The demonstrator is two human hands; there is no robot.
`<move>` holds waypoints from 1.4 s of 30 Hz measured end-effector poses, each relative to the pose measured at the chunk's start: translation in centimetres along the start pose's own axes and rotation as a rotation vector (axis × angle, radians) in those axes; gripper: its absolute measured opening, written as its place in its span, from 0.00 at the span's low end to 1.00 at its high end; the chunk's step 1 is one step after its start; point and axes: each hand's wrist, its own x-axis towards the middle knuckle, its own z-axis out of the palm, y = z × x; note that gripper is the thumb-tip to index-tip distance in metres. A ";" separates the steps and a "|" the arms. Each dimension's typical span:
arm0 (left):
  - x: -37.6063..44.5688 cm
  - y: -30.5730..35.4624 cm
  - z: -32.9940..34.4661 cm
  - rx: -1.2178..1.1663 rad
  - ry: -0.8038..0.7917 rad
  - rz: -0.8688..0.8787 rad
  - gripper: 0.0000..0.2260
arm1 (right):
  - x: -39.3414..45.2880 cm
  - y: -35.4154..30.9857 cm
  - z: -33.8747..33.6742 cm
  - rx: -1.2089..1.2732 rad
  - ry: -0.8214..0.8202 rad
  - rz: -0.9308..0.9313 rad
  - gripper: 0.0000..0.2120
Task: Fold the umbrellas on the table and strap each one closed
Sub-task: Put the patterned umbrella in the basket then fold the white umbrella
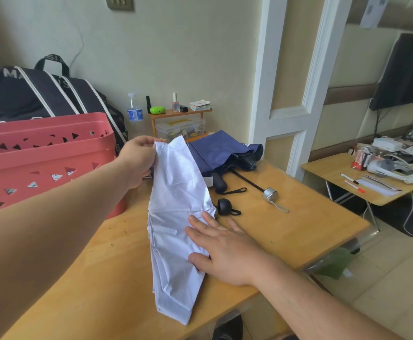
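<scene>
On the wooden table (pixel 286 231), in the head view, a white umbrella (pixel 176 217) lies with its canopy spread in loose folds from the near edge toward the far side. The left hand (pixel 136 163) pinches the far tip of the white canopy between thumb and fingers and lifts it off the table. The right hand (pixel 225 249) lies flat on the near right part of the canopy, fingers straight and spread, and presses it down. Just right of the canopy is the black handle (pixel 225 206) with a wrist loop; I cannot tell if it belongs to the white umbrella.

Farther away lies a navy umbrella (pixel 225 150), half collapsed, with a black grip (pixel 219 182) and a thin shaft that ends in a silver cap (pixel 270 195).

On the left stands a red basket (pixel 41 153), and behind it a dark bag (pixel 41 94). Against the far wall are a water bottle (pixel 135 109) and a small shelf (pixel 179 112).
</scene>
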 end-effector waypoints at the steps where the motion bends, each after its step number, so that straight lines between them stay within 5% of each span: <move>1: -0.1 0.3 -0.1 -0.021 0.015 -0.026 0.15 | 0.0 0.0 0.0 0.000 0.001 0.000 0.32; 5: -0.9 1.4 -0.7 -0.020 -0.025 -0.158 0.12 | -0.2 -0.1 0.0 -0.005 0.015 -0.002 0.32; 11: -0.8 1.4 0.6 -0.012 -0.011 0.090 0.16 | -0.2 -0.2 -0.1 -0.020 0.027 -0.001 0.32; 15: -0.7 2.0 1.1 -0.284 0.064 0.018 0.09 | -0.2 -0.1 0.1 -0.024 0.057 -0.005 0.33; 19: -1.5 0.9 1.2 -0.210 0.068 0.042 0.03 | -0.4 -0.1 0.1 -0.018 0.167 -0.036 0.34; 23: -3.3 0.1 0.9 -0.300 0.094 0.095 0.04 | -0.8 0.2 0.0 0.142 0.475 -0.082 0.32; 26: -5.4 -0.9 0.6 -0.427 0.058 0.099 0.06 | -0.7 0.4 -1.1 0.386 0.863 0.011 0.20; 28: -6.9 -2.0 0.6 -0.451 0.048 0.100 0.09 | 0.2 -0.1 -3.2 0.468 0.949 0.073 0.13; 36: -10.8 -5.3 0.5 -0.451 0.079 0.114 0.08 | 4.1 -4.0 -9.7 0.976 0.567 0.196 0.26; 42: -12.3 -6.2 -0.4 -0.344 0.098 0.164 0.10 | 3.7 -5.3 -9.2 0.986 0.652 0.227 0.18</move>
